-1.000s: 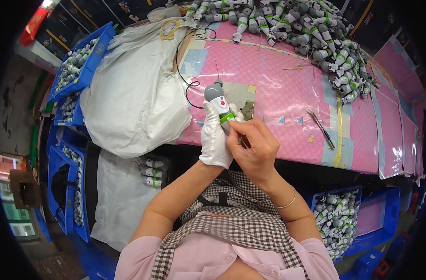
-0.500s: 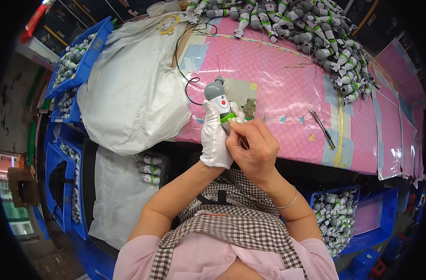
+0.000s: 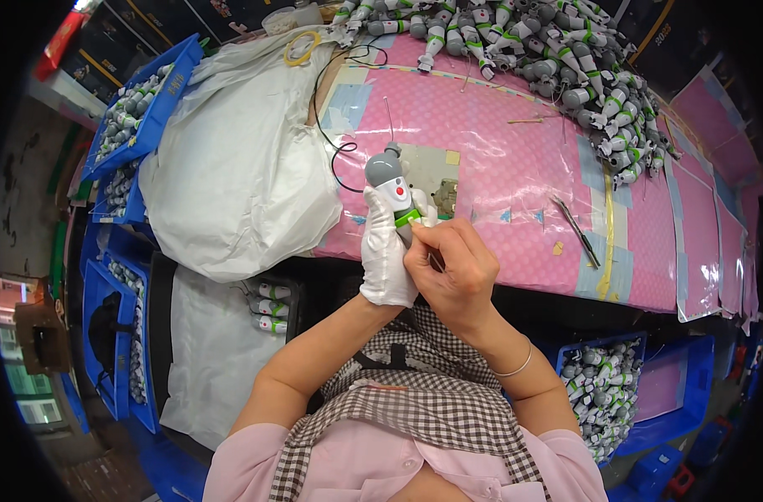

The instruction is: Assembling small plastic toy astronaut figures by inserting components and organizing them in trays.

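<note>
My left hand (image 3: 386,256), in a white glove, is wrapped round a grey, white and green handheld device (image 3: 390,186). The device has a rounded grey bulb end pointing away from me, a red button on its white middle and a green band. A thin wire stands up beyond its grey tip. My bare right hand (image 3: 455,266) is closed in a pinch right at the device's lower part, below the green band. Whatever lies between its thumb and finger is too small or hidden to make out.
A pile of similar devices (image 3: 557,50) covers the table's far right. Tweezers (image 3: 576,232) lie on the pink table cover (image 3: 515,167). White sheeting (image 3: 239,159) and a yellow tape ring (image 3: 302,48) are at left. Blue crates (image 3: 168,92) and a right-hand bin of devices (image 3: 600,393) flank me.
Both hands stay almost in place. The device has shifted very slightly, and the right hand keeps its pinch beside the green band.
</note>
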Demonstrator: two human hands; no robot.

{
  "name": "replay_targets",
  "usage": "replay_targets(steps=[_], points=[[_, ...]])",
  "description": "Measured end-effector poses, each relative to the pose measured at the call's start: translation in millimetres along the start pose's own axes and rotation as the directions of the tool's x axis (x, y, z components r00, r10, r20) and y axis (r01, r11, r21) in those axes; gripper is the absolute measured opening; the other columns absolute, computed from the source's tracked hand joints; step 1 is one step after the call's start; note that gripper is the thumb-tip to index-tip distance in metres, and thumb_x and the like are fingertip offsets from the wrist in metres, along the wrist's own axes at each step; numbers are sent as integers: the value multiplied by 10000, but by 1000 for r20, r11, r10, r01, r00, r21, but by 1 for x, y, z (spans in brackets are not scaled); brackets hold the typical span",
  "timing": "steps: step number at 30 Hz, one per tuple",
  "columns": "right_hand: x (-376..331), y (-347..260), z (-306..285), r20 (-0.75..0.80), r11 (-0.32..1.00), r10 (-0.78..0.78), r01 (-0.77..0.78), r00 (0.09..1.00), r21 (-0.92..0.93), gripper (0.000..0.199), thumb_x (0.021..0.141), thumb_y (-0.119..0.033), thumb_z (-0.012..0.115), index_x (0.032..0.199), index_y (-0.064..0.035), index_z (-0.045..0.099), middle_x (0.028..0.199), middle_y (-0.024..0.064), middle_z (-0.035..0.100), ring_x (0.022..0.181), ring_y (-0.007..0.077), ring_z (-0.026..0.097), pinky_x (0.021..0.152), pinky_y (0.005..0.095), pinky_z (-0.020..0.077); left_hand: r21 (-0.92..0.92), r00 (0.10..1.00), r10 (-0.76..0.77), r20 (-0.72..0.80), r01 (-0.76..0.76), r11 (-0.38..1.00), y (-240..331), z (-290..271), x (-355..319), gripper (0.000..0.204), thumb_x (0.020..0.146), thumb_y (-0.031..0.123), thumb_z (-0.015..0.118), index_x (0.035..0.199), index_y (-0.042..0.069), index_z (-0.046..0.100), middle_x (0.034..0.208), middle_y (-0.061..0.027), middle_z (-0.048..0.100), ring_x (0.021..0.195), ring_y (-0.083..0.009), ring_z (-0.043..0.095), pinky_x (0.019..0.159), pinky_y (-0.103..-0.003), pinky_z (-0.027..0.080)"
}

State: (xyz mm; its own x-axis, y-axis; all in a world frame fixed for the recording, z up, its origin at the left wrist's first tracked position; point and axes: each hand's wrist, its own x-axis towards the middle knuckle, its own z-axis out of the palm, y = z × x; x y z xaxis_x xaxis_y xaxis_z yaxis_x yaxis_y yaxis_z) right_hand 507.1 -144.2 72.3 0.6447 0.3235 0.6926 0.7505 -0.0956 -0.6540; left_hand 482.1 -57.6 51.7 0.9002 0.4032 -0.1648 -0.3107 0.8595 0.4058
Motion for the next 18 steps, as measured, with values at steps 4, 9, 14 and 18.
replay_targets(steps=[4, 9, 14, 18], points=[[6, 2, 0, 5, 1000, -5, 5, 1000, 29, 171, 690, 64, 673, 847, 7, 635, 708, 76, 571, 544, 117, 537, 463, 229, 424, 0, 1000, -13, -28, 13, 1000, 0, 2, -1, 517, 909, 541, 405, 1165, 97, 476, 844, -17, 527, 748, -141, 525, 701, -268, 478], [21, 31, -34, -149, 980, 185, -193, 971, -40, 116, 740, 23, 650, 846, -18, 672, 683, 60, 573, 532, 135, 518, 480, 227, 400, -45, 990, -62, 126, 68, 997, 11, 8, -1, 559, 899, 568, 381, 1224, 119, 447, 803, -28, 511, 684, -145, 500, 659, -299, 433], [11, 124, -83, 90, 723, -23, 79, 996, -686, 97, 794, -66, 637, 874, -54, 691, 712, 65, 592, 552, 143, 524, 508, 241, 405, -23, 945, -240, 221, 251, 968, 21, 19, -3, 633, 892, 610, 362, 1259, 98, 425, 773, -32, 506, 625, -136, 469, 634, -303, 382], [25, 87, -74, -2, 932, 283, -275, 959, -236, 171, 849, -166, 624, 953, -40, 677, 854, 82, 650, 527, 113, 524, 471, 250, 406, 197, 918, -327, 224, 286, 938, 19, 15, -15, 751, 828, 674, 430, 1271, 67, 417, 798, -34, 510, 607, -118, 449, 576, -276, 357]])
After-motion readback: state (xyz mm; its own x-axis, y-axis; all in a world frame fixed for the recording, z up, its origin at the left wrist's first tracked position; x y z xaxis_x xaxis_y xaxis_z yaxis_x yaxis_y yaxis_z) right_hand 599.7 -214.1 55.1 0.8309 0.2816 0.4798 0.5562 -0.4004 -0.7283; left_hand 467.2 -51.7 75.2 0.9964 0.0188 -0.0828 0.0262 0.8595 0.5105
